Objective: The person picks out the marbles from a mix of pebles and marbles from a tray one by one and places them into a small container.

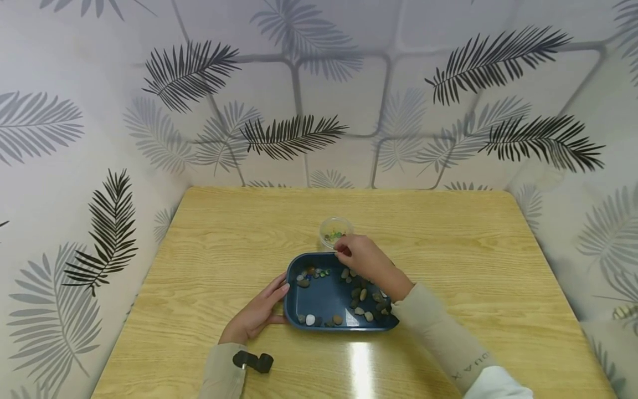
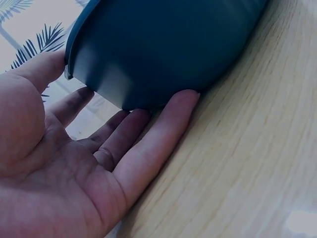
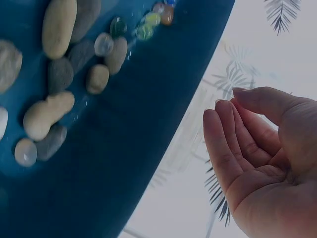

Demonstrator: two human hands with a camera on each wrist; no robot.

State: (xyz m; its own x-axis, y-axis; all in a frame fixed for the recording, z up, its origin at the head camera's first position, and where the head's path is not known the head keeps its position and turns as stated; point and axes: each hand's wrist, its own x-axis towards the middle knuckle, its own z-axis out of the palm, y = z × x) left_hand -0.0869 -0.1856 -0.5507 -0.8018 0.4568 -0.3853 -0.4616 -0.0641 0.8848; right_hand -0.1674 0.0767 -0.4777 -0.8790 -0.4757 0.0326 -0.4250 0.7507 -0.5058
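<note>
A dark blue tray (image 1: 319, 299) holds stones and glass marbles in small groups along its sides. My left hand (image 1: 256, 315) holds the tray's left end. In the left wrist view the thumb (image 2: 47, 69) lies on the rim and the other fingers reach under the outer wall. Past the tray's far edge, my right hand (image 1: 366, 257) is over the near rim of a clear round tub (image 1: 325, 226) with colored marbles (image 1: 335, 236) inside. Its thumb and fingertips (image 3: 245, 94) come together in the right wrist view; whether something small is between them is hidden.
The light wood table (image 1: 234, 221) runs back to a wall (image 1: 339, 100) with a leaf pattern. Inside the tray, most stones (image 1: 363, 295) lie toward the right side. A white stone (image 1: 310, 320) and several others line the near left. My right forearm crosses the tray's right end.
</note>
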